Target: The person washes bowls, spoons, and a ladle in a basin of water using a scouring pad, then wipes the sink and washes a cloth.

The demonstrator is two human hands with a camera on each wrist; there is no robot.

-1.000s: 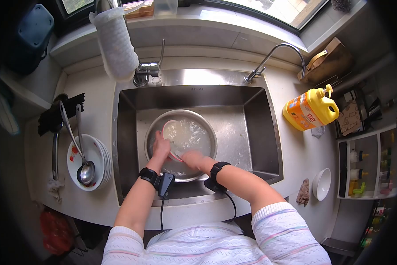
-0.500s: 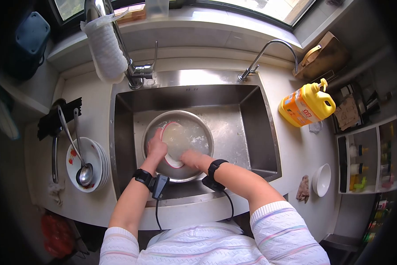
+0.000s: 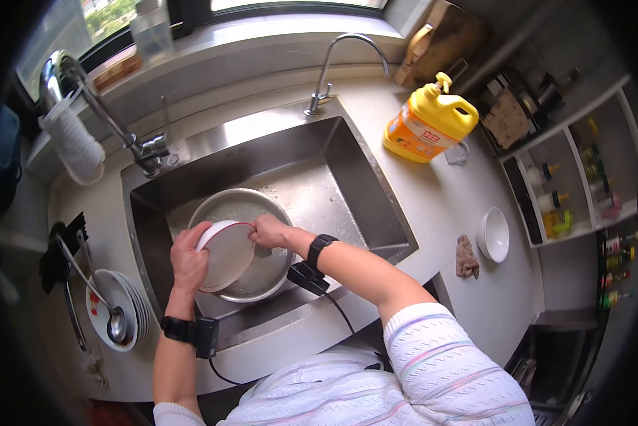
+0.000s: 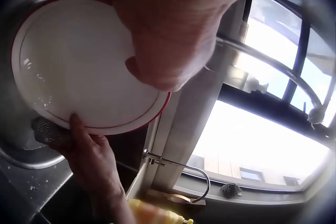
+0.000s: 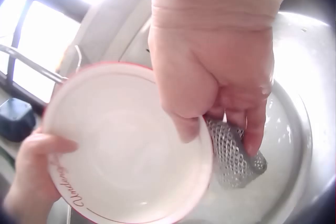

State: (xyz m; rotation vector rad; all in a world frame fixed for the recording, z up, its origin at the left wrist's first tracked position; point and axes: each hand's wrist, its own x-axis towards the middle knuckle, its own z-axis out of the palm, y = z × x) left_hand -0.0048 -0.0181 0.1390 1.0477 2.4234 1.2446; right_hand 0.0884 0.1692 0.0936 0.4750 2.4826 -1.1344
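My left hand [image 3: 189,263] grips the left edge of a white deep plate [image 3: 228,259] with a red rim, held tilted over a round steel basin [image 3: 237,190]. In the right wrist view, the left thumb lies on its inner face beside red lettering. My right hand [image 3: 269,232] is at the opposite edge. Its thumb presses inside the rim while its fingers hold a grey mesh scrubber [image 5: 231,153] against the outer side. Cloudy water [image 5: 273,155] shows in the basin below. The plate hides part of the left hand's fingers.
The basin stands in a steel sink [image 3: 354,192]. Stacked plates [image 3: 145,312] with a ladle [image 3: 117,325] are on the left counter. To the right are a yellow detergent bottle [image 3: 427,124], a white bowl [image 3: 493,234] and a brown cloth [image 3: 466,257]. Two faucets rise behind the sink.
The plate has come up from the basin's water and now tilts above it, with both hands raised along with it. The head view has turned, shifting the sink leftward.
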